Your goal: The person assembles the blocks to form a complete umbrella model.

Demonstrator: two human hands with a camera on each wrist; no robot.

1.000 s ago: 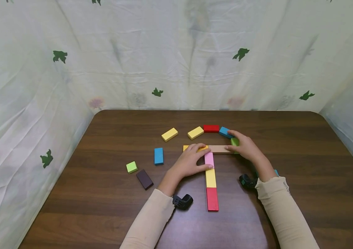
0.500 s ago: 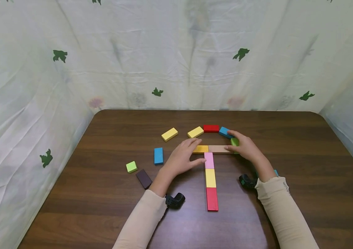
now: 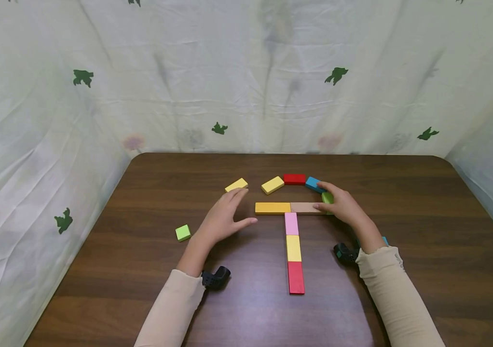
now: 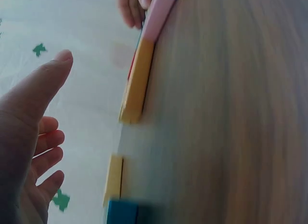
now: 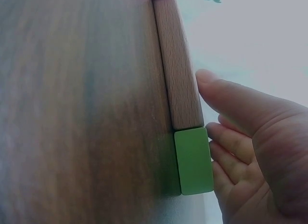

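My left hand [image 3: 220, 219] hovers left of the block row, fingers extended and thumb apart, holding nothing. Its fingertips overlap a pale yellow block [image 3: 237, 183] in the head view; a blue block [image 4: 121, 212] shows below them in the left wrist view. My right hand [image 3: 343, 205] rests at the row's right end, fingers relaxed. Its thumb is right at the plain wooden block [image 5: 178, 65], and its other fingers lie behind the green block [image 5: 194, 161]. An orange block [image 3: 272, 208] continues that row leftward. Pink [image 3: 291, 223], yellow [image 3: 293, 248] and red blocks [image 3: 296, 277] run toward me below it.
Behind the row, another yellow block [image 3: 272, 185], a red block [image 3: 294, 179] and a blue block [image 3: 313, 183] form a curve. A small light green block [image 3: 183, 233] lies left of my left hand. Part of a blue piece [image 3: 385, 240] shows beside my right wrist.
My left hand has let go of the orange and pink blocks and moved left, now covering the blue and dark blocks in the head view. The right hand has stayed in place.
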